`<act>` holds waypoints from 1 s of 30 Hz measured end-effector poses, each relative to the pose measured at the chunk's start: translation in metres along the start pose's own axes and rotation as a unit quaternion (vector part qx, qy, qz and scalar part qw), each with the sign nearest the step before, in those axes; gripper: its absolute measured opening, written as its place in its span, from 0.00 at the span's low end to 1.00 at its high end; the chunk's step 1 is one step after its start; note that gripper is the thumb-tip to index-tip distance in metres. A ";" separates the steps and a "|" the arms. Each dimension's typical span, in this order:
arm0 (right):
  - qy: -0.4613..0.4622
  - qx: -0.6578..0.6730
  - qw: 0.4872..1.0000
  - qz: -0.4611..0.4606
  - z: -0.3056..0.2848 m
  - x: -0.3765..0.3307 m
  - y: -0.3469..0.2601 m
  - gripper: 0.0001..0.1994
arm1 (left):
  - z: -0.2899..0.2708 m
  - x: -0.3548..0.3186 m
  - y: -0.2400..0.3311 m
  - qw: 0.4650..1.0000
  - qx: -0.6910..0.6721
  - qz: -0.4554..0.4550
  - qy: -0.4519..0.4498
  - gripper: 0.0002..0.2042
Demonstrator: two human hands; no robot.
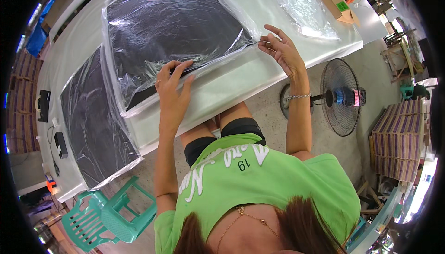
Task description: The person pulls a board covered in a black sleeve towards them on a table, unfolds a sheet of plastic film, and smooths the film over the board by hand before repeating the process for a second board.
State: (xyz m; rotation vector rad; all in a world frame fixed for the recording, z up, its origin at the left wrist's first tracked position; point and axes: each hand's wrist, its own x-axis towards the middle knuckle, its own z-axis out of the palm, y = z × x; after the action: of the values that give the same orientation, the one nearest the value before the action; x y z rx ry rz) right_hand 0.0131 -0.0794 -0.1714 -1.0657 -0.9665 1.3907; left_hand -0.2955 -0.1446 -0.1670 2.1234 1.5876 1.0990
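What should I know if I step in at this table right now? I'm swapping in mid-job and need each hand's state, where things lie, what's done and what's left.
Left hand: fingers pressing the near open edge of the clear plastic bag over the black sheet.
Right hand: pinching the bag's edge at the sheet's right corner.
Sheet lies on the white table, mostly inside the bag; its near dark corner still shows at the open edge.
Done: a second bagged black sheet lies left.
Left: closing this bag's edge. A spare empty bag lies far right beside a cardboard box.
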 end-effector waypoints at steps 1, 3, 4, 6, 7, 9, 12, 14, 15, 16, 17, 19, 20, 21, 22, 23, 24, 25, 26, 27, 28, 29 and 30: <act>0.003 -0.001 1.000 -0.005 -0.002 -0.002 0.001 0.24 | 0.003 0.002 0.003 1.000 0.011 0.002 0.001 0.15; 0.006 -0.009 1.000 -0.014 0.002 -0.006 -0.002 0.24 | 0.006 0.007 0.012 1.000 0.023 0.008 0.002 0.15; 0.009 -0.018 1.000 -0.017 0.005 -0.008 -0.005 0.24 | 0.008 0.010 0.018 1.000 0.021 0.012 0.000 0.15; 0.011 -0.033 0.999 -0.017 0.010 -0.012 -0.013 0.24 | 0.018 0.019 0.029 0.999 0.007 0.039 0.000 0.15; 0.011 -0.038 0.999 -0.014 0.012 -0.015 -0.016 0.25 | 0.024 0.026 0.035 0.998 -0.006 0.061 0.001 0.15; 0.010 -0.036 0.999 -0.014 0.013 -0.018 -0.019 0.25 | 0.041 0.040 0.045 0.994 -0.033 0.103 -0.004 0.15; 0.005 -0.014 1.000 -0.020 0.013 -0.020 -0.019 0.25 | 0.069 0.061 0.052 0.987 -0.055 0.147 -0.026 0.16; 0.002 0.001 1.000 -0.025 0.010 -0.019 -0.015 0.25 | 0.080 0.072 0.057 0.985 -0.047 0.157 -0.049 0.16; 0.000 0.007 1.000 -0.026 0.009 -0.018 -0.014 0.24 | 0.083 0.078 0.059 0.986 -0.023 0.154 -0.060 0.16; -0.002 0.013 1.000 -0.027 0.009 -0.017 -0.014 0.24 | 0.085 0.083 0.060 0.986 0.001 0.151 -0.069 0.17; -0.002 0.020 0.999 -0.026 0.008 -0.018 -0.012 0.24 | 0.088 0.087 0.061 0.985 0.024 0.147 -0.082 0.17; 0.000 0.023 0.999 -0.027 0.007 -0.018 -0.011 0.24 | 0.092 0.095 0.061 0.982 0.051 0.152 -0.099 0.18; 0.001 0.025 0.999 -0.027 0.006 -0.018 -0.010 0.24 | 0.092 0.097 0.061 0.980 0.065 0.154 -0.107 0.18; 0.003 0.027 0.999 -0.028 0.005 -0.018 -0.010 0.24 | 0.092 0.098 0.062 0.979 0.065 0.157 -0.112 0.18; 0.004 0.028 0.999 -0.028 0.004 -0.018 -0.010 0.23 | 0.092 0.100 0.064 0.978 0.066 0.160 -0.117 0.18; 0.006 0.031 0.999 -0.029 0.004 -0.019 -0.008 0.23 | 0.091 0.101 0.065 0.977 0.067 0.163 -0.122 0.18; 0.002 0.045 0.999 -0.023 0.003 -0.019 -0.008 0.22 | 0.091 0.101 0.065 0.976 0.061 0.169 -0.122 0.19; -0.002 0.059 0.998 -0.017 0.003 -0.019 -0.007 0.22 | 0.090 0.102 0.064 0.976 0.054 0.175 -0.121 0.19; -0.006 0.072 0.997 -0.011 0.003 -0.019 -0.006 0.21 | 0.090 0.102 0.064 0.975 0.048 0.181 -0.120 0.19; -0.008 0.076 0.997 -0.003 0.002 -0.018 -0.005 0.20 | 0.091 0.103 0.064 0.974 0.048 0.185 -0.123 0.19; -0.009 0.080 0.997 0.004 0.001 -0.017 -0.002 0.20 | 0.092 0.103 0.064 0.973 0.048 0.189 -0.126 0.19; -0.010 0.083 0.996 0.011 0.000 -0.017 0.000 0.19 | 0.092 0.104 0.065 0.972 0.048 0.193 -0.128 0.19; -0.005 0.076 0.997 0.008 -0.001 -0.016 0.004 0.19 | 0.093 0.105 0.066 0.970 0.053 0.196 -0.134 0.19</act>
State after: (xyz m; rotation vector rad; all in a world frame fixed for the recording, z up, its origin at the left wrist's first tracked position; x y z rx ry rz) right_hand 0.0133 -0.0952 -0.1737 -0.9563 -0.8455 1.4598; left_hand -0.1725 -0.0537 -0.1464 2.6034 1.1597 0.7947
